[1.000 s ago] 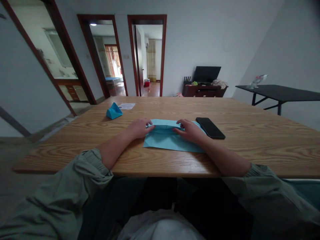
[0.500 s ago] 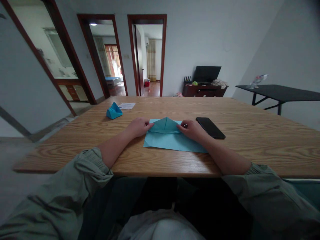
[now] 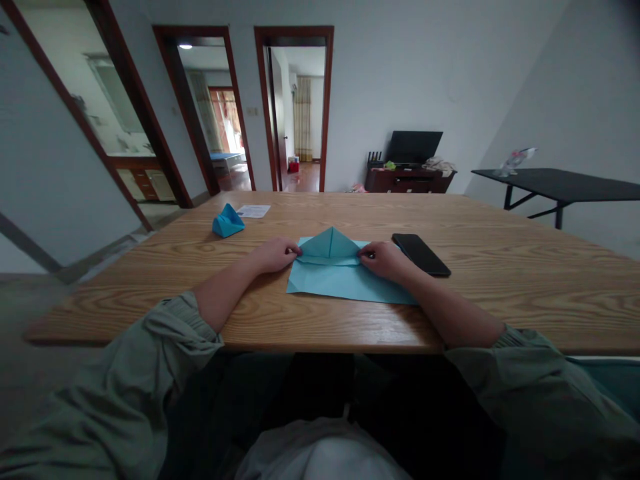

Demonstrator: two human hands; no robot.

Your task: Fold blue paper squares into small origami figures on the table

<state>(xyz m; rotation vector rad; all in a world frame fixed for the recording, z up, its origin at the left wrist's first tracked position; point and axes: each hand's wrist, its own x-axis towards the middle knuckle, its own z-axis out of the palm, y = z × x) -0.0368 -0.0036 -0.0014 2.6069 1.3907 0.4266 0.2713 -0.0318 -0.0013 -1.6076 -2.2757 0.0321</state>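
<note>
A light blue sheet of paper lies on the wooden table in front of me. Its far part stands up as a triangular flap. My left hand pinches the flap's left corner, fingers closed. My right hand pinches the flap's right corner, fingers closed too. Both forearms rest on the table, with green sleeves pushed up.
A black phone lies just right of my right hand. A small folded blue paper shape and a white slip sit at the far left of the table. A black side table stands at the right wall.
The far part of the sheet, flat under my fingers a second ago, has been lifted into an upright triangle. Both hands moved to its lower corners.
</note>
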